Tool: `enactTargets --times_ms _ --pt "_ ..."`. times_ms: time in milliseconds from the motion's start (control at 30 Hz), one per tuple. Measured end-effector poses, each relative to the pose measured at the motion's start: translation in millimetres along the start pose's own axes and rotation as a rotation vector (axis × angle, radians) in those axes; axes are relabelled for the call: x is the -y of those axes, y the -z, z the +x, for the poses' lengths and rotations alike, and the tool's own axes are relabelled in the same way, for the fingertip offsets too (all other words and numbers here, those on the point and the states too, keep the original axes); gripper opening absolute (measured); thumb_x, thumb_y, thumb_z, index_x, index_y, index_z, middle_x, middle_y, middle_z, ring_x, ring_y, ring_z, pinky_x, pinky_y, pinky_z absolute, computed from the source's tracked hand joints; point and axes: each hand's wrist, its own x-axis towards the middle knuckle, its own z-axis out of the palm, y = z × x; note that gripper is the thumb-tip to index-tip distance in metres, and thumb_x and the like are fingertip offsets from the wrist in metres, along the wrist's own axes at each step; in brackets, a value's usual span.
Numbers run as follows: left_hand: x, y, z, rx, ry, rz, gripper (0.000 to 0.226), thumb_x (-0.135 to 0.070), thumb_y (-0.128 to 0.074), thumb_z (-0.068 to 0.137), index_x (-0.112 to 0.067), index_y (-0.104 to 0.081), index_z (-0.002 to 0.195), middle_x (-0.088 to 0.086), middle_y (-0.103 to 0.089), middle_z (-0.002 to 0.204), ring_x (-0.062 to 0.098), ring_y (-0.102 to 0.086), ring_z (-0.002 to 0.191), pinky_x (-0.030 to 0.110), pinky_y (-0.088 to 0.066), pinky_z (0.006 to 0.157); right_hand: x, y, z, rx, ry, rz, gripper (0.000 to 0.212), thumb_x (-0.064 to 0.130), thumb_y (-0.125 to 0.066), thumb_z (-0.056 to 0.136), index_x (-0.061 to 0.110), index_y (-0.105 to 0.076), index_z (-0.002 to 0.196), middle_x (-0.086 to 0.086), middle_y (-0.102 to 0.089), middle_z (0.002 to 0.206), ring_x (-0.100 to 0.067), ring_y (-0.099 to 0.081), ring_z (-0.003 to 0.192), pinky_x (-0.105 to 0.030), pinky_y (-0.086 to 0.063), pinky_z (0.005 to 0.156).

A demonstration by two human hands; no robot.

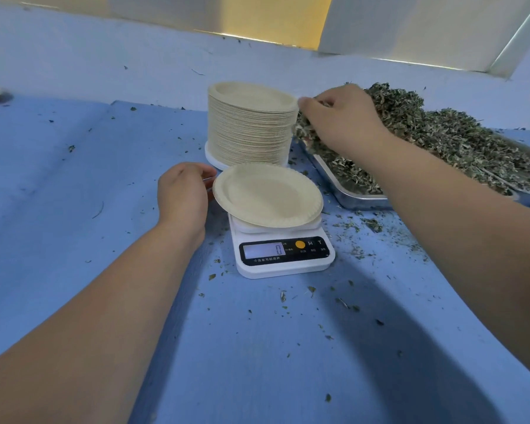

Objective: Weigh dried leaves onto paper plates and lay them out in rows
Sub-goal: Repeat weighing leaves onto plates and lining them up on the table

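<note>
Empty beige paper plate tilted on white scale, centre; tall plate stack behind; dried green leaves heaped right.

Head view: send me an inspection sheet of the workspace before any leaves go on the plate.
Surface: blue cloth covers the table, creased.
Job's things: empty paper plate sits tilted on the scale; plate stack behind it; dried leaves heaped in a metal tray to the right.
Clutter: leaf crumbs scattered over the cloth, thickest beside the tray.
Hands: left hand holds the plate's left rim; right hand grips a clump of leaves at the heap's near end.
Cables: nothing seen.
Surroundings: pale wall panels beyond the table; a blurred object at the left edge, cannot tell what.
</note>
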Motion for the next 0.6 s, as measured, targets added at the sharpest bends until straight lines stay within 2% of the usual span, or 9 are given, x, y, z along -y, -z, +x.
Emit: enactTargets --times_ms 67,100,167,267,367,467,600 --pt "-0.1 0.3 -0.4 0.010 -0.001 0.000 0.029 -0.006 -0.044 0.081 -0.007 -0.073 0.087 0.014 -0.077 0.100 0.022 -0.072 0.086 0.025 -0.054 0.063 14.5 -12.7 -8.0 0.026 0.032 0.038 0.053 0.043 -0.057 0.096 0.019 -0.037 0.054 0.010 -0.031 0.043 -0.012 -0.029 0.042 -0.028 -0.025 0.049" --pt "-0.1 0.4 -0.8 0.013 -0.002 -0.003 0.030 -0.006 -0.044 0.081 -0.006 -0.073 0.087 0.015 -0.077 0.100 0.022 -0.072 0.086 0.024 -0.054 0.063 19.8 -20.4 -14.2 0.077 0.059 0.032 0.049 0.046 -0.057 0.096 0.018 -0.048 0.058 0.013 -0.045 0.046 -0.010 -0.042 0.044 -0.027 -0.033 0.049" --pt "0.2 0.5 -1.2 0.009 0.002 -0.006 0.028 -0.006 -0.044 0.082 -0.007 -0.072 0.086 0.015 -0.077 0.099 0.023 -0.073 0.087 0.024 -0.055 0.063 25.0 -36.4 -30.3 0.247 0.155 -0.113 0.040 0.052 -0.057 0.096 0.018 -0.065 0.077 0.008 -0.064 0.067 -0.007 -0.059 0.062 -0.027 -0.045 0.058" --pt "-0.4 0.9 -0.6 0.006 0.007 -0.022 0.025 -0.007 -0.046 0.083 -0.008 -0.071 0.084 0.015 -0.077 0.095 0.025 -0.075 0.089 0.025 -0.057 0.065 22.5 -48.4 -47.5 0.422 0.219 -0.251 0.039 0.063 -0.056 0.093 0.026 -0.068 0.090 0.012 -0.066 0.082 0.000 -0.058 0.079 -0.023 -0.046 0.068" --pt "-0.9 0.3 -0.7 0.003 0.006 -0.061 0.022 -0.007 -0.047 0.084 -0.006 -0.069 0.084 0.012 -0.076 0.090 0.022 -0.075 0.081 0.023 -0.055 0.060 18.1 -39.7 -49.7 0.391 0.170 -0.182 0.038 0.064 -0.056 0.092 0.029 -0.069 0.094 0.013 -0.066 0.085 -0.001 -0.059 0.082 -0.023 -0.047 0.071" --pt "-1.6 -1.1 -1.9 0.008 0.005 -0.057 0.023 -0.008 -0.047 0.084 -0.008 -0.069 0.084 0.008 -0.076 0.087 0.018 -0.074 0.077 0.020 -0.053 0.056 11.4 -26.3 -48.3 0.334 0.146 -0.143 0.031 0.056 -0.057 0.096 0.028 -0.070 0.096 0.011 -0.067 0.085 -0.004 -0.060 0.079 -0.023 -0.048 0.068" --pt "-3.6 -0.4 -3.8 0.012 0.014 -0.055 0.021 -0.010 -0.049 0.084 -0.008 -0.069 0.085 0.007 -0.076 0.090 0.018 -0.074 0.079 0.019 -0.053 0.056 -3.1 -19.2 -51.4 0.375 0.132 -0.065 0.016 0.039 -0.064 0.097 0.026 -0.073 0.099 0.012 -0.071 0.094 -0.004 -0.066 0.090 -0.022 -0.052 0.081"
